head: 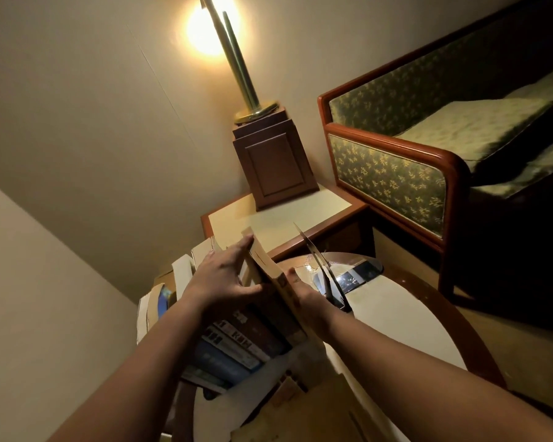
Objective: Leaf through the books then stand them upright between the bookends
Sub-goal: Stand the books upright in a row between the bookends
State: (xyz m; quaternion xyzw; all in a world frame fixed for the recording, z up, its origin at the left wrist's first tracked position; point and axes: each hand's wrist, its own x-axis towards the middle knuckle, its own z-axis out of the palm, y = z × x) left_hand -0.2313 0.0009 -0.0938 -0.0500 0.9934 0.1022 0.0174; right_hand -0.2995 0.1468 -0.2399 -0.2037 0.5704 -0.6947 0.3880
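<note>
A tan book [265, 266] stands tilted at the right end of a row of books [237, 342] whose spines face me on a round table [406, 317]. My left hand [221, 275] grips the tan book from its left side, fingers reaching to its top edge and thumb near the spine. From the right, my right hand [300, 293] holds it low by the spine, partly hidden behind the book. A thin dark metal bookend [316, 260] stands just right of the tan book with a gap between them. The left end of the row is hidden by my left arm.
Pale upright books or cards [198, 253] stand behind my left hand. A side table [278, 224] beyond carries a wooden box [272, 161] and a lit brass lamp [237, 65]. A green patterned sofa [396, 173] is at right. A dark glossy item [358, 275] lies past the bookend.
</note>
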